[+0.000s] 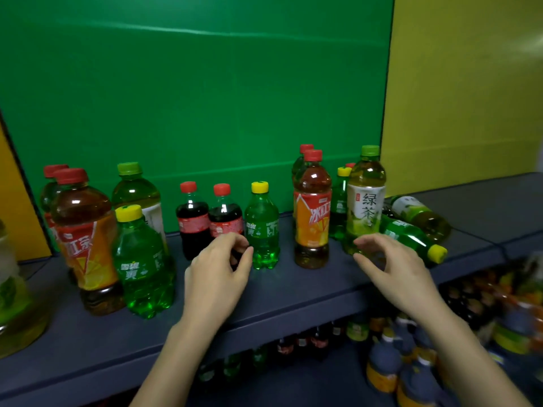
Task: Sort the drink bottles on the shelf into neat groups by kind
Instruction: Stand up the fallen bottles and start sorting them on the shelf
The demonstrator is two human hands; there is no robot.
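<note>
Drink bottles stand on a dark blue shelf (293, 292). Two small cola bottles (192, 218) (224, 214) with red caps stand mid-shelf beside a small green soda bottle (262, 227). My left hand (219, 268) hovers in front of the right cola bottle, fingers curled and apart, holding nothing. An iced red tea bottle (312, 212) and a green tea bottle (365, 201) stand to the right. My right hand (390, 265) is open just in front of the green tea bottle's base. Another green soda bottle (411, 237) and a green tea bottle (420, 212) lie on their sides at the right.
At the left stand red tea bottles (85, 239), a green soda bottle (144, 265) and a green tea bottle (136, 192). A green panel (194, 92) backs the shelf. A lower shelf (293, 386) holds several more bottles.
</note>
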